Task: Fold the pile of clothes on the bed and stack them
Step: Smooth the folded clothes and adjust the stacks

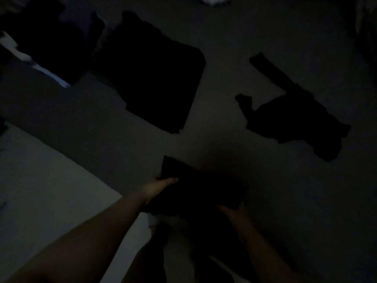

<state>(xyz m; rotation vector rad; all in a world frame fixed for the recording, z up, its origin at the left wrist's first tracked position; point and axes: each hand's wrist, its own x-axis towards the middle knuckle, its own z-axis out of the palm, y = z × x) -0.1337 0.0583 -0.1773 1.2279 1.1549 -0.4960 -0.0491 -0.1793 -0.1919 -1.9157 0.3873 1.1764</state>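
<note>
Both hands hold a dark, soft folded garment point(200, 186) above the grey bed point(234, 68): left hand point(161, 185) grips its left edge, right hand point(236, 214) its near corner. I judge the task half done: one flat folded dark stack point(157, 82) lies further away, one crumpled dark garment point(293, 117) waits unfolded.

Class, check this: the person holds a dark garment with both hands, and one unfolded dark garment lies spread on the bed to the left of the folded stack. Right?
Not quite. The head view shows the unfolded garment to the right of the folded stack. Both the left hand and the right hand do hold the dark garment.
</note>
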